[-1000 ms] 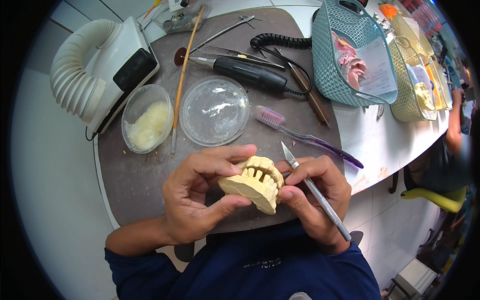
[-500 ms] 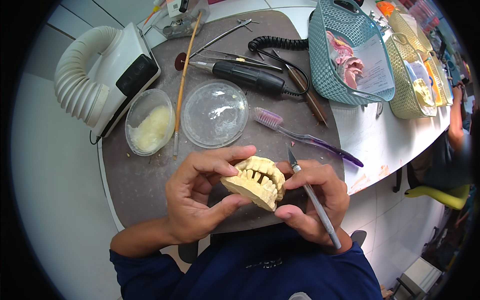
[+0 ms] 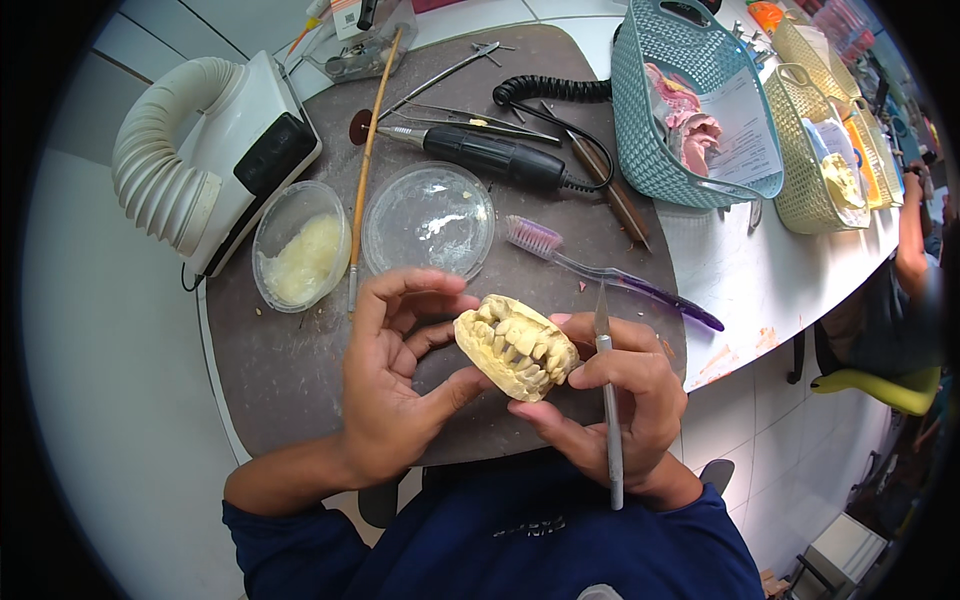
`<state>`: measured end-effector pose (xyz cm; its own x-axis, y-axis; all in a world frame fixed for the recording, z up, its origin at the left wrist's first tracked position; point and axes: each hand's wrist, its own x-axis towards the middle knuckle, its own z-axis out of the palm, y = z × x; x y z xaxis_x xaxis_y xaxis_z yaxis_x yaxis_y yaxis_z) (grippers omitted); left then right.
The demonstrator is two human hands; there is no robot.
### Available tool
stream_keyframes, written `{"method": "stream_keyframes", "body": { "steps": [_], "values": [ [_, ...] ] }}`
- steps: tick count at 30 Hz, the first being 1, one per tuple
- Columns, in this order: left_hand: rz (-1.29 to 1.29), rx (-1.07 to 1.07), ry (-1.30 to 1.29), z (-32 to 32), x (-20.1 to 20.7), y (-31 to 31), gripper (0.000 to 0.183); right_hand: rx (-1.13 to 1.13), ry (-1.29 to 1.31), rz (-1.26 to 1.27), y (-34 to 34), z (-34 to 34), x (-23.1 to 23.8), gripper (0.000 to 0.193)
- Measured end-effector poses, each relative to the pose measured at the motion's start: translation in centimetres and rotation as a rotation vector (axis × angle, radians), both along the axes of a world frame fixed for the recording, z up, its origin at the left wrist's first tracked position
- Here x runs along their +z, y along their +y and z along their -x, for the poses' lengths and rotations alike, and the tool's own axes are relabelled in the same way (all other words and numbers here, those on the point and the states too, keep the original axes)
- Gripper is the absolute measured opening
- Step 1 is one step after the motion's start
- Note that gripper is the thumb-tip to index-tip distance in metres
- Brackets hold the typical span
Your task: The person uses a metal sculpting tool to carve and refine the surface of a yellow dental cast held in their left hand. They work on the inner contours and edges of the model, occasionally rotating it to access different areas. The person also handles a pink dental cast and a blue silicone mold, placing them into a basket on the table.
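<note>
A pale yellow plaster dental model (image 3: pixel 515 348), its upper and lower tooth rows set together, is held up over the dark work mat. My left hand (image 3: pixel 400 375) curves loosely round its left side, thumb against the base and fingers by the upper edge. My right hand (image 3: pixel 630 405) pinches the model's right end between thumb and fingertips. Tucked in the same hand is a slim grey craft knife (image 3: pixel 612 430), blade pointing away from me. A purple toothbrush (image 3: pixel 620 278) lies just beyond my right hand, and a clear round lid (image 3: pixel 428 222) beyond the model.
On the mat (image 3: pixel 265 380) lie a black rotary handpiece (image 3: pixel 495 155), a wooden brush (image 3: pixel 364 165), tweezers and a brown-handled tool (image 3: pixel 610 190). A tub of pale wax-like material (image 3: pixel 300 247) sits by a white hose unit (image 3: pixel 250 150). A blue basket (image 3: pixel 650 130) stands at right; a person works beyond.
The model has been turned, and its two halves now sit closer together. My left fingers have loosened and shifted up. The knife has swung more upright in my right hand.
</note>
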<state>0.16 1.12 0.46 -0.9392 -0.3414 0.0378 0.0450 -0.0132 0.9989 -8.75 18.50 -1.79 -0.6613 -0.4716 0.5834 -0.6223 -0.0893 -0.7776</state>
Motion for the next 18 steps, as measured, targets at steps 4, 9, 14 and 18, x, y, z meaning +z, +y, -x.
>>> {"method": "stream_keyframes", "body": {
  "steps": [4,9,14,18],
  "values": [
    [-0.07,0.025,-0.029,-0.4,-0.4,0.1,0.06,-0.007,0.027,-0.006,0.0,-0.1,0.4,0.046],
    [-0.192,0.004,-0.11,-0.5,0.4,0.3,0.043,0.046,-0.01,0.013,0.0,-0.1,0.5,0.04],
    [-0.347,-0.015,-0.167,-0.2,0.7,-0.2,0.038,0.045,-0.064,-0.008,-0.1,-0.3,0.0,0.035],
    [-0.37,-0.114,-0.184,-0.3,1.1,-0.8,0.048,0.037,-0.077,-0.042,-0.1,-0.3,-0.1,0.035]
  ]
}}
